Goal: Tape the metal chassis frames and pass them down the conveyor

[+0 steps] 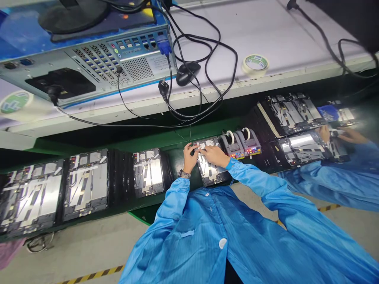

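In the head view, an opened tablet (209,169) with bare inner parts lies on the green bench in front of me. My left hand (190,158), with a watch on its wrist, is at the tablet's upper left corner. Its fingers are curled into a pinch; what is between them is too small to name. My right hand (215,155) reaches over the tablet's upper part, fingers closed and tips meeting near the left hand's. Anything in them is hidden. Just right of it stand two tape dispensers (235,149) with lit displays.
Several opened tablets stand in rows on the left (86,183) and in a stack (148,173) nearer me. More tablets (296,112) lie on the right, by a co-worker's hands (351,135). The shelf above carries a computer case (97,63), a mouse (188,73), cables and tape (256,64).
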Available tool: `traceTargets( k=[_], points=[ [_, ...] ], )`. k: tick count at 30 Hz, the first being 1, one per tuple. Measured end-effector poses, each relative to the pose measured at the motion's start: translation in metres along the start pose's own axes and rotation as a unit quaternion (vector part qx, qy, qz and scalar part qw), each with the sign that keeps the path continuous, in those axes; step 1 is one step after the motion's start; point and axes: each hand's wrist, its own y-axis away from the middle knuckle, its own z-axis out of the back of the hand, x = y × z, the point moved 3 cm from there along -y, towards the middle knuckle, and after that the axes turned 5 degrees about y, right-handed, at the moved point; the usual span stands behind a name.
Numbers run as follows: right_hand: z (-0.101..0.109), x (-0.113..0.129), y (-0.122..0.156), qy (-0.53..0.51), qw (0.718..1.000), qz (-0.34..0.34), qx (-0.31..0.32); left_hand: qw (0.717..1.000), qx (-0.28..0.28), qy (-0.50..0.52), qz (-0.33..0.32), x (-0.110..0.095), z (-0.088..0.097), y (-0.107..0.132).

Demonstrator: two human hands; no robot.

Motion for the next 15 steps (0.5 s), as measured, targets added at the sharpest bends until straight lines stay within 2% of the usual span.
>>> traceTargets(
  k=[5,8,10,12,13,15],
  points=[
    [0.003,-0.008,0.001,-0.034,0.999,-0.009,-0.017,0.999,0.008,-0.027,-0.015,-0.002,0.002,-0.010],
    [0.001,-0.018,0.013,-0.108,0.990,-0.046,-0.083,0.998,0.024,-0.047,-0.019,-0.010,0.005,-0.019],
    [-0.006,-0.027,0.029,-0.168,0.963,-0.122,-0.170,0.998,0.038,-0.051,-0.015,-0.017,0.008,-0.021],
    [-0.022,-0.034,0.050,-0.218,0.917,-0.224,-0.247,0.998,0.040,-0.039,-0.013,-0.023,0.011,-0.016],
    [-0.033,-0.036,0.061,-0.238,0.894,-0.269,-0.267,0.999,0.034,-0.028,-0.008,-0.025,0.013,-0.009],
    [-0.060,-0.033,0.080,-0.278,0.862,-0.327,-0.268,1.000,0.013,0.001,0.019,-0.026,0.014,0.013]
  ],
)
